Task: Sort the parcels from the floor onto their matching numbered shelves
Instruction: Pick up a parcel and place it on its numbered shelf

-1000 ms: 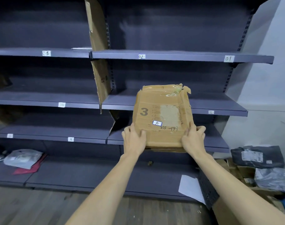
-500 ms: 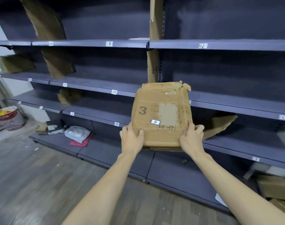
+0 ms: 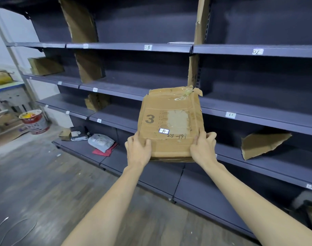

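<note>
**Flat cardboard parcel held up before the shelves**

A person stands facing a long run of dark grey shelves (image 3: 126, 47), both bare arms stretched out. The left hand (image 3: 139, 150) and the right hand (image 3: 203, 150) each have a grip clamped on a lower corner of a worn, flat cardboard parcel (image 3: 171, 121), thumbs on its face and fingers curled behind. The parcel is in the air, tilted up towards the viewer, in front of the middle shelves and touching none of them. A large printed "3" shows on its left side, and a small white sticker (image 3: 163, 131) near the bottom reads "10".

Paper tags on the shelf edges read "03" (image 3: 147, 47), "02" (image 3: 257, 51) and "11" (image 3: 230, 114). On the bottom shelf to the left lies a grey bagged parcel (image 3: 101, 142) on something red. A paint bucket (image 3: 34, 121) stands on the wooden floor (image 3: 36, 183) at far left.
</note>
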The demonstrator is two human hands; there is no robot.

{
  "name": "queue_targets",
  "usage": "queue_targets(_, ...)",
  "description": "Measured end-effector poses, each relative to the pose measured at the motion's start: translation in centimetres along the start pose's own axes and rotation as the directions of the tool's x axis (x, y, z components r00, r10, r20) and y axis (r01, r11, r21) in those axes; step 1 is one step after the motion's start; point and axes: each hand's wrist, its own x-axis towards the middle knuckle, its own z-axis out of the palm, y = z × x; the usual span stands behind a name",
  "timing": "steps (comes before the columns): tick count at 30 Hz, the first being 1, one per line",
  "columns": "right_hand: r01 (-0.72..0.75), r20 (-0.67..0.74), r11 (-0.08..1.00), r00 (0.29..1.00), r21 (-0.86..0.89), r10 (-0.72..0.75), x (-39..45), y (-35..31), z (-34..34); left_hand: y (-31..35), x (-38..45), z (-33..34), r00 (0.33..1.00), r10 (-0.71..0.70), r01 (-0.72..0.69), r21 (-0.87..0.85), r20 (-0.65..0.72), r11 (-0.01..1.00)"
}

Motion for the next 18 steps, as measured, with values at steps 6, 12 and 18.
queue_targets(6,0.056,0.028,0.998,0.998,0.027,-0.057,3.1,-2.3,3.1,-1.7,4.6,-1.4,0.999,0.028,-0.026,0.039,-0.035,0.999)
queue_targets(12,0.103,0.0,0.993,0.995,0.064,-0.104,9.6,-3.8,7.0,-2.9,12.2,-0.5,0.997,0.052,-0.049,0.06,-0.055,0.997)
queue_targets(18,0.019,-0.009,0.999,1.0,0.028,-0.018,19.0,-4.8,9.9,-2.2,21.5,1.7,0.994,0.108,-0.108,0.102,0.008,0.989)
